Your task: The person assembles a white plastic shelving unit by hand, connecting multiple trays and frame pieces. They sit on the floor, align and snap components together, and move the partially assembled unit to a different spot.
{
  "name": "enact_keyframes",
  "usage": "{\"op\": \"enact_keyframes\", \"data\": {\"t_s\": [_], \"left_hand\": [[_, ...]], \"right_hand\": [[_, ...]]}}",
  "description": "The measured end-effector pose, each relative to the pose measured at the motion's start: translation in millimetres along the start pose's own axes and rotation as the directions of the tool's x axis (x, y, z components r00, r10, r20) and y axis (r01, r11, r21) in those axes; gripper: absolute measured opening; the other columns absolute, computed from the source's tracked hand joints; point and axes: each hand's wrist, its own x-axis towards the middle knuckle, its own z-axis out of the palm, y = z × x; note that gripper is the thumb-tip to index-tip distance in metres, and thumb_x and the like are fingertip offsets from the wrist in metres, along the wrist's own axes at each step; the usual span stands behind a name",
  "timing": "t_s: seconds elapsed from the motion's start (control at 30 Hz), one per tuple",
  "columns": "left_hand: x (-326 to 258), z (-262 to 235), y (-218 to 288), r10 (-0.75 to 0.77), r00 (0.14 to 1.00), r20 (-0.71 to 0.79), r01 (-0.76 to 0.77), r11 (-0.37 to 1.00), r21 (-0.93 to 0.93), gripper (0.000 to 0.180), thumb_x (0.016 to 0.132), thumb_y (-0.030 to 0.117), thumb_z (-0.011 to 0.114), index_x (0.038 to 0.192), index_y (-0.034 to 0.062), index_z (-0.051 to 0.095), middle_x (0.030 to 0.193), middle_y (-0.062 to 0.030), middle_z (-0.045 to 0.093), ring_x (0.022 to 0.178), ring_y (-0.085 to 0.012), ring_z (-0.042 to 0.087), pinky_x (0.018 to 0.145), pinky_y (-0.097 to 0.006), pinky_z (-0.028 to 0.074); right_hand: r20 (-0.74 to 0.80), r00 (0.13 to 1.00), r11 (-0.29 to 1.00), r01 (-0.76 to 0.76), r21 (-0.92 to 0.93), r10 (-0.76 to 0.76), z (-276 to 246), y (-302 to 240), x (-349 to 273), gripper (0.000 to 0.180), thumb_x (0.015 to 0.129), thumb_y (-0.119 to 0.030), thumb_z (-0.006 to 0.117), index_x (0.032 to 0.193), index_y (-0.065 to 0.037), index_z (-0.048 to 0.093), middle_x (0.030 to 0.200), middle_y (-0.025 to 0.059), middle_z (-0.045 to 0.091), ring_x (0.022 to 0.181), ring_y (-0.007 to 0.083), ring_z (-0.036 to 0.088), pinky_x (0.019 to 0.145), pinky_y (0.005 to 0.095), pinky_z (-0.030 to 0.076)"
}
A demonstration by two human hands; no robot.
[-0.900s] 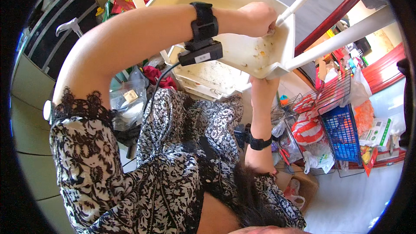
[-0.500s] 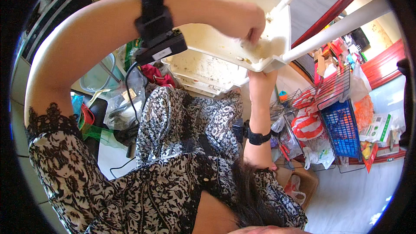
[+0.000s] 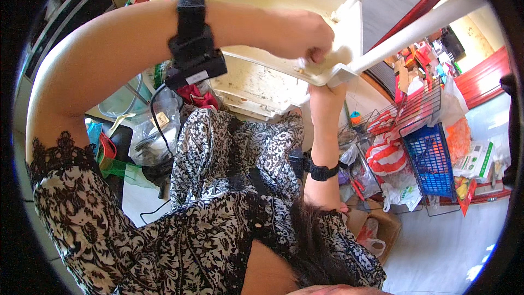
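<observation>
A cream-white plastic shelf rack with dirt specks fills the upper middle; its top tray [image 3: 256,57] is tilted toward me. My left hand [image 3: 305,35] reaches across from the left, inside this tray near its right corner. Its fingers are curled closed at the tray surface, and a small pale thing shows by the fingertips, too blurred to name. My right forearm rises from below to the tray's near right corner. The right hand is hidden beneath that corner. Lower trays [image 3: 256,87], stained with dark specks, show under the top one.
White poles [image 3: 420,30] run from the rack to the upper right. At right stand a black wire rack with bags and a blue basket [image 3: 431,158], and a cardboard box [image 3: 387,229]. A light bucket [image 3: 121,98], plastic bags [image 3: 155,136] and a black cable lie at left.
My left forearm has dropped slightly in view, and the closed left hand has shifted a little within the tray. The tray's right corner has moved slightly left. My right arm barely moved.
</observation>
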Motion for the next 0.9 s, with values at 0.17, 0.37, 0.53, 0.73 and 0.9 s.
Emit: {"op": "enact_keyframes", "data": {"t_s": [0.17, 0.37, 0.53, 0.73, 0.9], "left_hand": [[-3.0, -30.3, -21.8, -0.347, 0.937, -0.032, 0.336, 0.873, 0.354, 0.007, 0.069, 0.004, 0.063, 0.076, 0.0022, 0.064, 0.084, -0.0130, 0.062, 0.080, -0.0314, 0.062, 0.068, -0.040, 0.049], [31.2, 25.1, -1.4, -0.109, 0.985, -0.133, 0.103, 0.993, -0.057, 0.016, 0.071, 0.006, 0.063, 0.086, 0.0036, 0.068, 0.087, -0.0137, 0.064, 0.083, -0.0315, 0.063, 0.074, -0.038, 0.050], [17.2, -4.8, -31.4, -0.193, 0.962, -0.194, 0.247, 0.919, 0.308, 0.008, 0.073, 0.008, 0.061, 0.078, 0.0020, 0.062, 0.085, -0.0155, 0.063, 0.082, -0.0322, 0.063, 0.072, -0.040, 0.049], [20.3, -15.1, -33.1, -0.484, 0.871, -0.090, 0.492, 0.847, 0.201, 0.009, 0.074, 0.007, 0.060, 0.079, 0.0050, 0.067, 0.079, -0.0159, 0.066, 0.077, -0.0310, 0.066, 0.067, -0.042, 0.052], [27.1, 10.6, -10.6, -0.222, 0.975, -0.019, 0.222, 0.975, -0.024, 0.007, 0.070, 0.001, 0.064, 0.076, 0.0037, 0.062, 0.084, -0.0105, 0.061, 0.080, -0.0291, 0.062, 0.070, -0.040, 0.049]], "right_hand": [[0.025, 0.999, 0.999, -0.032, 0.023, 0.031, 2.0, -1.6, 7.0, 0.034, 0.087, 0.002, 0.054, 0.120, 0.003, 0.048, 0.106, 0.0118, 0.061, 0.098, 0.0187, 0.058, 0.086, 0.0298, 0.044], [0.014, 0.999, 0.999, -0.029, -0.046, 0.030, -5.7, -3.1, 10.5, 0.032, 0.086, -0.001, 0.056, 0.118, 0.003, 0.050, 0.105, 0.0130, 0.062, 0.098, 0.0202, 0.059, 0.085, 0.0310, 0.044], [0.035, 0.999, 0.992, -0.030, -0.120, 0.034, 2.1, -0.8, 10.7, 0.034, 0.086, 0.001, 0.053, 0.121, 0.002, 0.049, 0.107, 0.0154, 0.062, 0.101, 0.0248, 0.059, 0.088, 0.0337, 0.044], [0.006, 0.998, 0.998, -0.059, -0.032, 0.060, 6.3, -2.7, 12.2, 0.036, 0.087, 0.001, 0.052, 0.123, 0.002, 0.047, 0.111, 0.0153, 0.061, 0.105, 0.0235, 0.058, 0.090, 0.0325, 0.043], [-0.040, 0.998, 0.999, 0.052, 0.015, -0.051, 1.3, -1.6, 15.2, 0.014, 0.084, -0.002, 0.056, 0.099, 0.000, 0.056, 0.076, -0.0002, 0.053, 0.061, 0.0067, 0.046, 0.052, 0.0230, 0.034]]}}
